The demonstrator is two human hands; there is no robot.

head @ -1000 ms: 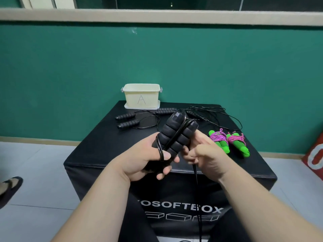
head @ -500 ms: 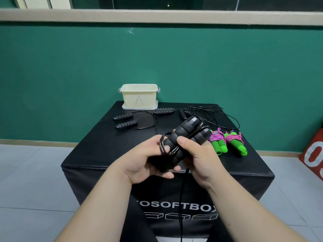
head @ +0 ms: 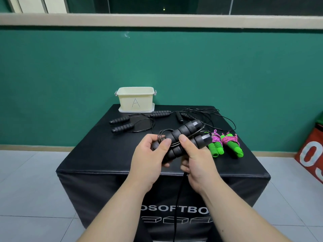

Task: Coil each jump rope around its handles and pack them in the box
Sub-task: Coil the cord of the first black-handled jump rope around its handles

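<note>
Black handles [head: 185, 131] — left hand [head: 148, 159], right hand [head: 199, 163]

The near ends of the two black handles [head: 183, 135] are buried in the left grip [head: 148, 159], and most of the right grip's [head: 197, 159] fingers curl out of sight beneath them. The cord [head: 178, 198] hangs from under the right grip and runs off the bottom edge, its end unseen; both forearms are cut off there too. The box [head: 135, 102] shows only its front wall, so its inside cannot be seen. Among the loose cords [head: 211, 116] at the far right of the tabletop [head: 97, 151], which cord joins which handle cannot be told. A red object [head: 311, 154] is cut by the right edge.
</note>
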